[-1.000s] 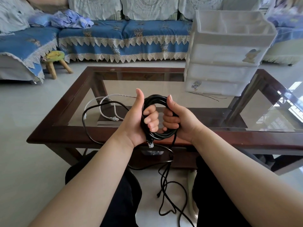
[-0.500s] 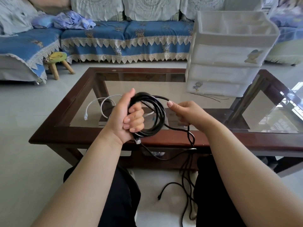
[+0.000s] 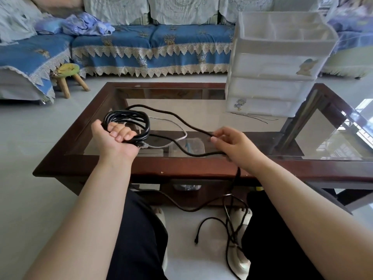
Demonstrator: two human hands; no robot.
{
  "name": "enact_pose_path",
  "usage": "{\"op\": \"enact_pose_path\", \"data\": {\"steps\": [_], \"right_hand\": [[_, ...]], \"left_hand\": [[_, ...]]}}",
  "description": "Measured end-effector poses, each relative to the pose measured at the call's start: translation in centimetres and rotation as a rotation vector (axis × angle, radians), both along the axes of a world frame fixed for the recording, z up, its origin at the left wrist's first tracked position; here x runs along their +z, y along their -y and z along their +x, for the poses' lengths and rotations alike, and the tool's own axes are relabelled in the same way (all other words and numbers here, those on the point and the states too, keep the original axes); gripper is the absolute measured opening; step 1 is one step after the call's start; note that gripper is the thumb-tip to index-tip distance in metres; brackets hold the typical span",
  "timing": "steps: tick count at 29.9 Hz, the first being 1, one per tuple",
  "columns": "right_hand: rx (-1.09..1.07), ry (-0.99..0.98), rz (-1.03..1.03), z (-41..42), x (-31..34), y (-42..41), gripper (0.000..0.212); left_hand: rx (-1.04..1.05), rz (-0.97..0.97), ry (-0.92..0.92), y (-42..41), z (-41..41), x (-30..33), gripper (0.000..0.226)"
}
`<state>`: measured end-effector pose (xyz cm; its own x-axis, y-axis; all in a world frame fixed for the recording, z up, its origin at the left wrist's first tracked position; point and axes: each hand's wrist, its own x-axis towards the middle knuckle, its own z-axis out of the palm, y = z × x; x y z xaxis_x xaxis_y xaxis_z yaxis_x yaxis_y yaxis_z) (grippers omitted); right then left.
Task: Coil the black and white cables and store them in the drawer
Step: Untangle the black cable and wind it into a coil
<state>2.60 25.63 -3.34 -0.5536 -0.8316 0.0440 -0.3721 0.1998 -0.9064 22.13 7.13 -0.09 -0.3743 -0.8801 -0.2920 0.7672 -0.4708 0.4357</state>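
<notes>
My left hand (image 3: 115, 138) grips a coil of black cable (image 3: 129, 122) above the table's front left, palm up, with one plug end poking out beneath the fingers. A loose strand runs from the coil to my right hand (image 3: 234, 146), which pinches it between thumb and fingers. The rest of the black cable drops over the table edge and lies tangled on the floor between my legs. The white cable (image 3: 177, 138) lies on the glass behind the coil, partly hidden by it. The white plastic drawer unit (image 3: 274, 65) stands at the table's back right, its drawers closed.
The glass-topped wooden coffee table (image 3: 201, 164) is in front of me. A thin black wire (image 3: 254, 117) lies by the drawer unit's base. A blue-covered sofa (image 3: 153, 45) stands behind the table, and a small wooden stool (image 3: 67, 77) at the left.
My hands have moved apart: the left carried the coil to the left, and the right slid out along the cable to the right, drawing a long loose strand between them.
</notes>
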Motion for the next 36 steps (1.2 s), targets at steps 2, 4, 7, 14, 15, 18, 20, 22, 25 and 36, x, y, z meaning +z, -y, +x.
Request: {"op": "enact_pose_path", "data": {"steps": [2,4,7,14,15,18,20,22,25,36], "right_hand": [[-0.013,-0.295,0.138,0.1,0.2,-0.3,0.007],[0.117,-0.539,0.399,1.0,0.6,-0.6,0.008],[0.285,-0.734,0.558,3.3,0.4,-0.5,0.016],[0.471,-0.971,0.287,5.6,-0.1,-0.6,0.024],[0.479,-0.98,0.187,5.8,-0.1,-0.7,0.025],[0.496,-1.016,-0.011,5.9,0.2,-0.5,0.028],[0.493,-0.941,-0.094,6.0,0.3,-0.2,0.03],[0.519,-0.802,-0.143,6.2,0.5,-0.1,0.027],[0.486,-0.598,-0.146,6.1,0.8,-0.1,0.018],[0.233,-0.381,-0.047,4.6,0.8,0.6,0.019]], "left_hand": [[-0.004,-0.028,0.082,-0.6,-0.6,-0.1,0.047],[-0.006,-0.07,0.186,-1.3,-1.2,-0.1,0.046],[-0.033,-0.122,0.303,-2.3,-2.1,0.0,0.047],[-0.139,-0.203,0.529,-3.1,-3.4,0.0,0.054],[-0.163,-0.221,0.56,-3.1,-3.5,-0.1,0.055],[-0.255,-0.268,0.632,-3.5,-4.1,-0.3,0.057],[-0.335,-0.284,0.652,-3.9,-4.4,-0.5,0.057],[-0.436,-0.307,0.666,-4.4,-4.8,-0.6,0.058],[-0.581,-0.354,0.667,-5.3,-5.3,-1.0,0.06],[-0.897,-0.536,0.858,-7.9,-5.8,-1.5,0.066]]}}
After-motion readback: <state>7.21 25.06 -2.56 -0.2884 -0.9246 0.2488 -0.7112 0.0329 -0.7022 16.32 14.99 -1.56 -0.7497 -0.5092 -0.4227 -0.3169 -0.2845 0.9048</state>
